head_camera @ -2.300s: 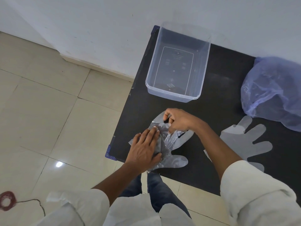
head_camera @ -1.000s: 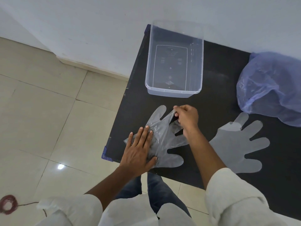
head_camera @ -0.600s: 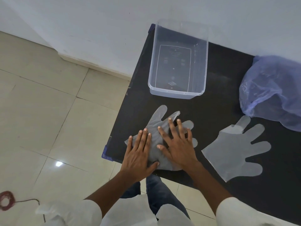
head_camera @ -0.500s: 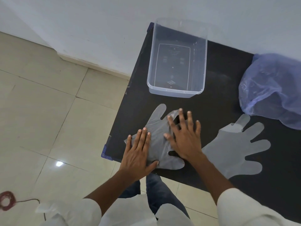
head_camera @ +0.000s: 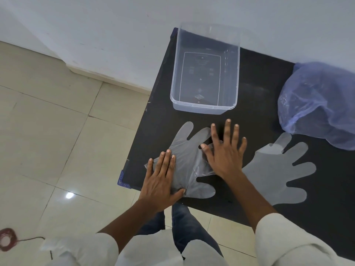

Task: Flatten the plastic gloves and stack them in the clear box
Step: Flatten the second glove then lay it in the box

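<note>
2 plastic gloves lie on 1 black bench point(head_camera: 259, 116): 1 glove point(head_camera: 189, 156) under the hands, 1 glove point(head_camera: 276, 169) to its right. 1 clear box point(head_camera: 206, 109), 1 blue plastic bag point(head_camera: 318, 104), 2 hands.

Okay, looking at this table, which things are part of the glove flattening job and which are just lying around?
Part of the job:
- glove under both hands
- flattened glove
- clear box
- left hand, right hand

Just lying about:
- blue plastic bag (contents unclear)
- red cord on the floor
</note>
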